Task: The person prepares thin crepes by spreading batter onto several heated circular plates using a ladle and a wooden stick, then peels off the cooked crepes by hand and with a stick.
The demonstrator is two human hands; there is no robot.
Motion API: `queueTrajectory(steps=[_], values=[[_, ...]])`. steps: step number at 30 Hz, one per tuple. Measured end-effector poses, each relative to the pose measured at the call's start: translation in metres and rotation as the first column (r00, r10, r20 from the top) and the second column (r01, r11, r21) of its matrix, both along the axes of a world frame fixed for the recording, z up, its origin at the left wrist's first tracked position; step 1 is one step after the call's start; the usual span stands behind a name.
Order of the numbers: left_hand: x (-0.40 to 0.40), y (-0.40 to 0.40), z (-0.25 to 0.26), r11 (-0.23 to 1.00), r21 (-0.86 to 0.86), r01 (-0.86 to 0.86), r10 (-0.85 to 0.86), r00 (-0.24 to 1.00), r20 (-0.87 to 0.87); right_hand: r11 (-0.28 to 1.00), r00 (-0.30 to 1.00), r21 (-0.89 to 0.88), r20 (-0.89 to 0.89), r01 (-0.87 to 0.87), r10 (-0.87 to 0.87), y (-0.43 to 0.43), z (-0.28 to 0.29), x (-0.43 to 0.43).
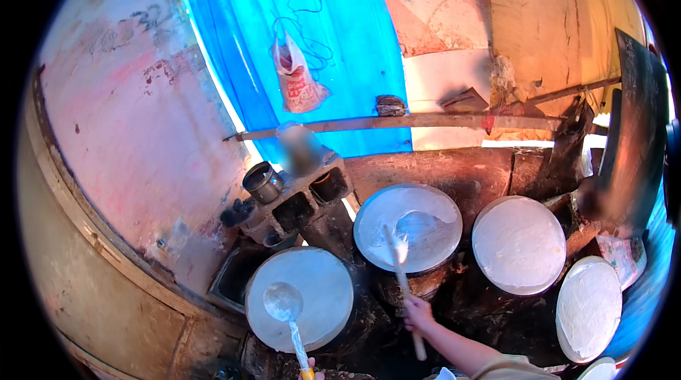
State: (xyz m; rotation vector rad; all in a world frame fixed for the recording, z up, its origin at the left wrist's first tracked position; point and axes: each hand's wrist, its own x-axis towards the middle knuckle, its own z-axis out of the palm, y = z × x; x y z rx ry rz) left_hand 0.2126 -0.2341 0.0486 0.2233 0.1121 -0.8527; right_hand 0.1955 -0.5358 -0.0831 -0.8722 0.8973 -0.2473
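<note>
My right hand (418,314) is closed around a long wooden stick (403,281), whose upper part reaches over the middle round pan (367,220). White material lies in that pan, with a bare-looking, shiny patch beside it. At the bottom edge, my left hand (318,374) shows only in part, on the yellow end of a ladle (298,340). The ladle's round bowl is over the left round pan (330,284), which holds smooth white material.
A white-covered round pan (518,244) stands to the right, and a tilted white disc (589,308) lies beyond it. A metal pot (263,182) sits on a block ledge (319,167) at the back left. A plastic bag (300,85) hangs on the blue wall.
</note>
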Motion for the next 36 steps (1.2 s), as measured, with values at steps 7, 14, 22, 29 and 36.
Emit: queueTrajectory(steps=[7, 14, 22, 29, 36], values=[[0.007, 0.034, -0.021, 0.981, 0.184, -0.068, 0.067, 0.998, 0.012, 0.926, 0.981, -0.344, -0.062, 0.154, -0.186, 0.024, 0.007, -0.011], [0.022, 0.013, -0.019, 0.999, 0.021, 0.032, -0.030, 0.997, -0.066, 0.673, 0.968, -0.723, -0.248, -0.153, -0.047, -0.023, -0.035, -0.030], [0.031, -0.029, -0.012, 0.992, 0.069, 0.110, -0.103, 0.989, -0.107, 0.728, 0.979, -0.682, -0.189, -0.072, -0.081, -0.047, -0.017, -0.049], [0.035, -0.050, 0.008, 0.972, 0.146, 0.185, -0.180, 0.982, -0.050, 0.828, 0.953, -0.537, -0.302, -0.162, -0.009, -0.106, 0.006, -0.089], [0.023, -0.083, 0.027, 0.977, 0.189, 0.095, -0.074, 0.991, -0.115, 0.394, 0.991, -0.914, -0.129, -0.101, -0.044, -0.082, -0.051, -0.116]])
